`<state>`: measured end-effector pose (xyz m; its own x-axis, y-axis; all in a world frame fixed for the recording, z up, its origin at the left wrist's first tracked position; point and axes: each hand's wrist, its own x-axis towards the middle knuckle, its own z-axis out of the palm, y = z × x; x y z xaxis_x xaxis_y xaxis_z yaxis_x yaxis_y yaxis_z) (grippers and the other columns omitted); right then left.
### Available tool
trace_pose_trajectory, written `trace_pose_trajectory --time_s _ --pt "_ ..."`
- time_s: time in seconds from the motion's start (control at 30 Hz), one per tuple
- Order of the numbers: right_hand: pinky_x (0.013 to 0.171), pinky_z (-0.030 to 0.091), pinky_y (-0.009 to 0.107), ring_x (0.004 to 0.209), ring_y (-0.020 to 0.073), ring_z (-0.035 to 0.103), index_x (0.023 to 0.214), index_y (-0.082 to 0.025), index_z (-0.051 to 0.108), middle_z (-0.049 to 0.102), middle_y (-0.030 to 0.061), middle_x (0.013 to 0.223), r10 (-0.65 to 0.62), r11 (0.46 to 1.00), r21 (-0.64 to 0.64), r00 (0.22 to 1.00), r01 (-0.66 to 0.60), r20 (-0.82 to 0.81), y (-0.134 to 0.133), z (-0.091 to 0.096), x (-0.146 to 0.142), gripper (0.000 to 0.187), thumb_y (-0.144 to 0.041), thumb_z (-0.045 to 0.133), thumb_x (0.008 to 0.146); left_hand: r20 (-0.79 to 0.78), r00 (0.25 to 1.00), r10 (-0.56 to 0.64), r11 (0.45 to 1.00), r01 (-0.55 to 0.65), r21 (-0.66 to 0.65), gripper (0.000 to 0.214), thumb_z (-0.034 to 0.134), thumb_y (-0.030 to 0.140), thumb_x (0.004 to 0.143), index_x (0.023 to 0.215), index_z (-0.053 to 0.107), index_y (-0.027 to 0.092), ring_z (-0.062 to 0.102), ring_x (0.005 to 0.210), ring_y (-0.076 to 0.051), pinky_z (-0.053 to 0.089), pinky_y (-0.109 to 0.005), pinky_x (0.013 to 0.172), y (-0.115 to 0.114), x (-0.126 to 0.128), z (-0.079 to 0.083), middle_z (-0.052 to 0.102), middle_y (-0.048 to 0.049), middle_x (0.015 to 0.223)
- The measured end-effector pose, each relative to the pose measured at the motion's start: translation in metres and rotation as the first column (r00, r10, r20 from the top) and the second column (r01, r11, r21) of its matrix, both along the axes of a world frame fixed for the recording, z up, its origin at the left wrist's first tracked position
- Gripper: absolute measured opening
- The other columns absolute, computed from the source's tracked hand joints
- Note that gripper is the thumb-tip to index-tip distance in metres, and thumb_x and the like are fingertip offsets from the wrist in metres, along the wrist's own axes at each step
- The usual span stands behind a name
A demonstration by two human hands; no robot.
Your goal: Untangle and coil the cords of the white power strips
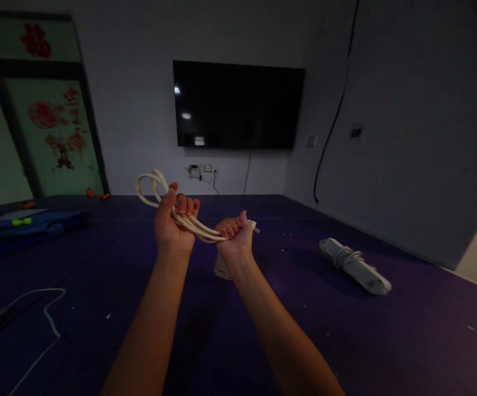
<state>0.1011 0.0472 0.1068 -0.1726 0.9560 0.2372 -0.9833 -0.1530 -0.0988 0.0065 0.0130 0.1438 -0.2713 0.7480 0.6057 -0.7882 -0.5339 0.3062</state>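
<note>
Looped strands of a cream-white power cord (pixel 199 227) stretch between my two hands. My left hand (pixel 175 223) is closed round the bundle, and its loops stick out up and to the left. Closed on the other end is my right hand (pixel 236 236), with a white plug (pixel 254 225) poking out past the thumb. Below and partly behind the right wrist, a white power strip (pixel 222 268) shows, most of it hidden. Another white power strip (pixel 356 267), its cord wound round its middle, lies to the right on the purple surface.
The purple surface (pixel 205 341) carries small white scraps. A thin white cable (pixel 51 316) curves at the lower left. Blue fabric (pixel 57 223) lies at the far left. A black television (pixel 238 104) hangs on the wall, and a black cable (pixel 333 126) dangles at the right.
</note>
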Motion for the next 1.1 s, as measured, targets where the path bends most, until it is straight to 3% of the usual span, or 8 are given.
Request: trace_pose_trajectory --time_s 0.1,0.2,0.33,0.47,0.6,0.8,0.97,1.1 --pt "0.030 0.018 0.016 0.030 0.0044 0.013 0.049 -0.019 0.021 0.016 -0.0102 0.036 -0.050 0.995 -0.082 0.998 0.048 -0.025 0.005 0.001 0.008 0.050 -0.042 0.029 0.093 -0.041 0.998 0.042 0.995 -0.045 -0.090 0.024 0.072 0.018 0.062 0.083 0.062 0.020 0.051 0.050 -0.005 0.045 -0.022 0.063 0.011 0.017 -0.009 0.052 0.0073 0.053" --pt "0.030 0.018 0.016 0.030 0.0043 0.013 0.048 -0.019 0.021 0.016 -0.0104 0.036 -0.074 0.994 -0.080 0.997 0.075 0.020 0.011 0.003 0.018 0.050 -0.040 0.032 0.092 -0.090 0.994 -0.063 0.978 0.044 -0.203 0.018 0.069 0.033 0.069 0.075 0.060 0.018 0.053 0.050 -0.007 0.046 -0.024 0.060 0.017 0.025 -0.013 0.054 0.0054 0.054" --pt "0.030 0.017 0.015 0.031 0.0037 0.010 0.047 -0.019 0.021 0.014 -0.0108 0.038 0.009 1.000 -0.009 0.987 -0.007 0.160 0.019 0.005 0.027 0.051 -0.039 0.037 0.091 -0.152 0.953 -0.260 0.962 0.242 -0.128 0.034 0.059 0.044 0.078 0.058 0.051 0.017 0.039 0.036 -0.004 0.039 -0.020 0.046 0.012 0.015 -0.013 0.040 0.0070 0.042" --pt "0.030 0.015 0.015 0.033 0.0034 0.006 0.047 -0.019 0.020 0.013 -0.0115 0.039 0.063 0.993 0.081 0.955 -0.090 0.289 0.024 0.002 0.029 0.052 -0.040 0.044 0.088 -0.262 0.914 -0.309 0.951 0.306 -0.055 0.059 0.041 0.060 0.081 0.041 0.033 0.017 0.022 0.028 -0.004 0.027 -0.019 0.034 0.008 -0.003 -0.011 0.020 0.0070 0.031" --pt "0.029 0.014 0.015 0.033 0.0029 0.004 0.047 -0.020 0.020 0.013 -0.0122 0.038 0.080 0.976 0.157 0.923 -0.149 0.377 0.024 0.001 0.030 0.053 -0.043 0.049 0.085 -0.430 0.814 -0.391 0.920 0.353 -0.170 0.063 0.032 0.058 0.086 0.038 0.031 0.017 0.014 0.026 -0.004 0.020 -0.019 0.031 0.007 -0.011 -0.008 0.014 0.0073 0.030" --pt "0.027 0.012 0.015 0.029 0.0025 0.006 0.047 -0.020 0.026 0.016 -0.0126 0.034 0.030 0.952 0.237 0.834 -0.191 0.551 0.016 0.010 0.036 0.051 -0.046 0.052 0.081 -0.637 0.619 -0.459 0.886 0.375 -0.275 0.058 0.045 0.054 0.082 0.038 0.040 0.017 0.015 0.025 -0.003 0.017 -0.019 0.031 0.005 -0.010 -0.007 0.019 0.0075 0.028" --pt "0.029 0.021 0.016 0.028 0.0028 0.022 0.049 -0.019 0.037 0.029 -0.0107 0.034 -0.171 0.958 0.285 0.752 -0.024 0.636 0.017 0.008 0.037 0.043 -0.042 0.063 0.073 -0.778 0.498 -0.384 0.922 0.261 -0.287 0.053 0.055 0.054 0.076 0.040 0.043 0.017 0.016 0.027 -0.003 0.012 -0.020 0.032 -0.002 0.003 -0.013 0.022 0.0074 0.030" --pt "0.032 0.026 0.016 0.034 0.0029 0.031 0.051 -0.018 0.041 0.038 -0.0090 0.039 -0.281 0.935 0.348 0.739 0.067 0.613 0.017 0.008 0.041 0.036 -0.034 0.070 0.066 -0.880 0.383 -0.279 0.958 0.179 -0.226 0.045 0.065 0.046 0.070 0.041 0.046 0.017 0.024 0.031 -0.003 0.011 -0.020 0.032 -0.011 0.024 -0.015 0.035 0.0037 0.036"
